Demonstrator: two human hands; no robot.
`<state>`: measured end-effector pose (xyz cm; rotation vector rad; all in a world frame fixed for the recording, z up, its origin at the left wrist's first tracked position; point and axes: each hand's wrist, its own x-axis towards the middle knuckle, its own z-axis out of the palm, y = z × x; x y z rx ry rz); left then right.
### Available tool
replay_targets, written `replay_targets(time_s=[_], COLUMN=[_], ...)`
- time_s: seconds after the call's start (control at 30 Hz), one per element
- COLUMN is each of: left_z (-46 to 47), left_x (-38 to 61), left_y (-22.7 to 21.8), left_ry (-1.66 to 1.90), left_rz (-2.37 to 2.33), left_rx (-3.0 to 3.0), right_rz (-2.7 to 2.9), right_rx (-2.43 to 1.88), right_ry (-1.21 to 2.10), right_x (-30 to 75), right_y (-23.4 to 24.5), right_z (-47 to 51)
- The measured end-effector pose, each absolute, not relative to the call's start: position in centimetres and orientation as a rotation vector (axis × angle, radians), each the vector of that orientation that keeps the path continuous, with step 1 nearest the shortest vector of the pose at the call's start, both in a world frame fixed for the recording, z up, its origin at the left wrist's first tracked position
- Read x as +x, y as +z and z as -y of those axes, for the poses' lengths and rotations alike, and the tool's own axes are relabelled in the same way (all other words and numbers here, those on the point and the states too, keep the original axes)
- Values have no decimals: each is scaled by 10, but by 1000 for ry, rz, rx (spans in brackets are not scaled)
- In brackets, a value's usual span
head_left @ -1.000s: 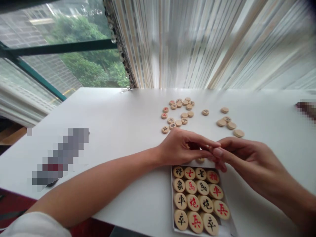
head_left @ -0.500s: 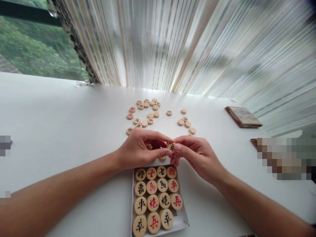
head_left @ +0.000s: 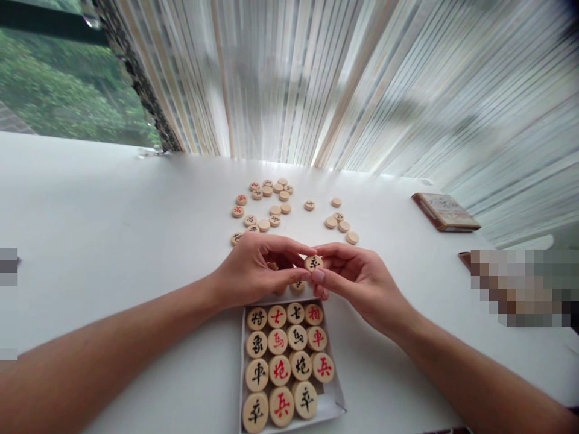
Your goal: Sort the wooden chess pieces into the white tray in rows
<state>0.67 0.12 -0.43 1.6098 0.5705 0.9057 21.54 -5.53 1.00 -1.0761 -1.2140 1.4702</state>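
Between the fingertips of both hands is a round wooden Chinese chess piece (head_left: 313,263) with a black character, its face tilted towards me. My left hand (head_left: 266,265) pinches it from the left, and my right hand (head_left: 350,271) grips it from the right. Just below them lies a shallow white box (head_left: 338,410) holding rows of pieces with red and black characters facing up. Its bottom right corner has a bare spot. A loose piece (head_left: 297,285) lies under the hands behind the box, partly hidden by my fingers.
Beyond my hands, several loose chess pieces (head_left: 275,220) are scattered on the white table (head_left: 136,241), some face down. A flat brown-edged box (head_left: 446,212) lies at the right. A striped string curtain (head_left: 280,78) hangs behind the table, with a window at the left.
The held piece has risen slightly and its face has turned more towards me. My right thumb has shifted down to the piece's lower edge. The pieces in the box have not moved.
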Motion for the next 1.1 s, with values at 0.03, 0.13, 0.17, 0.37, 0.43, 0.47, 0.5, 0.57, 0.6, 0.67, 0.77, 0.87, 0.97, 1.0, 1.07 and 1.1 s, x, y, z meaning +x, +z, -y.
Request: replay_targets(time_s=[0.03, 0.13, 0.17, 0.37, 0.43, 0.47, 0.5, 0.57, 0.6, 0.67, 0.77, 0.87, 0.97, 1.0, 1.07, 1.1], left_z=[-1, 0, 1, 1, 0, 0, 0, -1, -2, -2, -2, -2, -3, -3, -3, -3], left_x=[7, 8, 8, 10, 10, 10, 10, 9, 9, 9, 9, 9, 9, 9, 9, 9], left_y=[-4, -1, 0, 2, 2, 1, 1, 0, 0, -1, -2, -2, -2, -2, -1, -1], left_ry=[906, 890, 884, 889, 918, 934, 951, 982, 995, 1014, 1031, 1037, 1020, 1009, 983, 972], left_rz=[-574, -571, -562, -497, -523, -538, -555, -584, -596, -619, -628, -610, -590, -587, -581, -576], left_rx=[1613, 1603, 1592, 1550, 1575, 1587, 1597, 1617, 1629, 1649, 1649, 1615, 1572, 1562, 1548, 1545], right_rz=[1202, 1180, 1181, 1276, 1333, 1362, 1390, 1436, 1454, 1488, 1563, 1665, 1762, 1787, 1816, 1818], right_rx=[-1083, -1096, -1096, -1065, -1057, -1052, -1047, -1043, -1044, -1053, -1085, -1100, -1051, -1037, -1029, -1035], right_ry=[1472, 1470, 1465, 1356, 1279, 1238, 1196, 1124, 1095, 1040, 929, 777, 659, 625, 570, 558], right_x=[216, 217, 217, 215, 214, 214, 214, 214, 215, 216, 219, 222, 224, 224, 224, 224], right_y=[9, 9, 9, 9, 9, 9, 8, 7, 5, 2, -2, -2, 0, 1, 2, 2], right_z=[55, 54, 53, 56, 57, 57, 57, 58, 59, 59, 60, 59, 58, 57, 57, 57])
